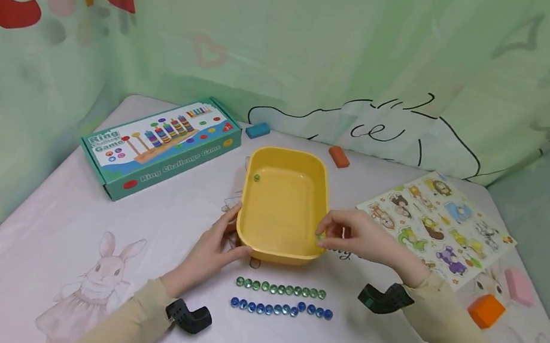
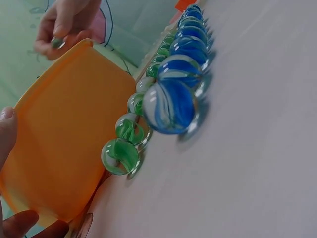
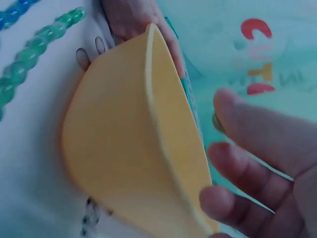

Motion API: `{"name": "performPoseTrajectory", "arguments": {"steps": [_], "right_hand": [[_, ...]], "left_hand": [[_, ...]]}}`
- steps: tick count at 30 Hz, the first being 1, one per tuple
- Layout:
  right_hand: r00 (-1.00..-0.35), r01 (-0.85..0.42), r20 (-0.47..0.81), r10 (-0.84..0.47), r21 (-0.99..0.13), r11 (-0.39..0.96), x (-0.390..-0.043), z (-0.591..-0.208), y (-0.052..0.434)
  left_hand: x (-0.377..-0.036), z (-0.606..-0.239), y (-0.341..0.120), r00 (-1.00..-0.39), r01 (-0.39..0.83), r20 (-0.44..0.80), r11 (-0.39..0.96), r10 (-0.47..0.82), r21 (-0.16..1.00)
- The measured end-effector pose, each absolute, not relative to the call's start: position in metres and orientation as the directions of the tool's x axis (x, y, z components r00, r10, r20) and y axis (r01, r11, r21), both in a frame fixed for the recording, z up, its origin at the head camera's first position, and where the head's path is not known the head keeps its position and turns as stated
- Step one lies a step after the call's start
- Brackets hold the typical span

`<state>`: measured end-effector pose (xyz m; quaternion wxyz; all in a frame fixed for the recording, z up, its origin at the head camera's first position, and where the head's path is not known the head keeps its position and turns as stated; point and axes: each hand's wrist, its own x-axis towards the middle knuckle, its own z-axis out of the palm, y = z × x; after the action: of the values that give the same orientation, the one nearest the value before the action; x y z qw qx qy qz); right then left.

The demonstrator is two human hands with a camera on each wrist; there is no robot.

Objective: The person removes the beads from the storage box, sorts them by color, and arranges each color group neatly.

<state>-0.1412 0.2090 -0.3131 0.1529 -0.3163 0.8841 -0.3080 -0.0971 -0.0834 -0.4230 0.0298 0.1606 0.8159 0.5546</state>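
The right hand (image 1: 361, 240) sits just right of centre in the head view, its fingertips pinching a green marble (image 2: 57, 42) over the near right rim of the yellow tray (image 1: 250, 191). The left hand (image 1: 213, 249) grips the tray's near left corner, thumb on the rim and fingers round the outer wall.

A likely slip: the marble is small, smooth and held right at the rim, so released there it could strike the edge and roll off across the counter (image 1: 52, 231). Dropped hard, it might bounce in the tray, where one green marble (image 1: 256, 177) already lies at the far left wall. If the left hand eases, the light tray could slide or tip.

Just below the tray in frame run a row of green marbles (image 1: 280, 287) and a row of blue marbles (image 1: 279, 308), close enough for a wrist or sleeve to scatter them.

Further out, a ring game box (image 1: 162, 143) lies at left, an animal puzzle board (image 1: 438, 223) at right, with an orange block (image 1: 485, 310) and pink block (image 1: 519, 286) at lower right, and a blue block (image 1: 257, 130) and red block (image 1: 339, 157) behind the tray. None blocks the hands.
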Motion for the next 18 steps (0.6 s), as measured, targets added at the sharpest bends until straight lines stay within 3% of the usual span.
{"name": "performPoseTrajectory", "arguments": {"steps": [8, 15, 18], "right_hand": [[-0.682, -0.396, -0.092, -0.726, -0.787, 0.472, -0.125, -0.346, 0.249], [-0.700, -0.346, -0.176, -0.693, -0.764, 0.544, -0.113, -0.382, 0.258], [-0.699, -0.384, -0.143, -0.701, -0.751, 0.537, -0.110, -0.388, 0.256]], "left_hand": [[-0.097, -0.425, -0.086, -0.947, 0.229, 0.129, 0.339, 0.294, 0.912], [-0.098, -0.424, -0.084, -0.948, 0.232, 0.134, 0.342, 0.287, 0.911], [-0.098, -0.424, -0.083, -0.947, 0.238, 0.142, 0.337, 0.288, 0.911]]}}
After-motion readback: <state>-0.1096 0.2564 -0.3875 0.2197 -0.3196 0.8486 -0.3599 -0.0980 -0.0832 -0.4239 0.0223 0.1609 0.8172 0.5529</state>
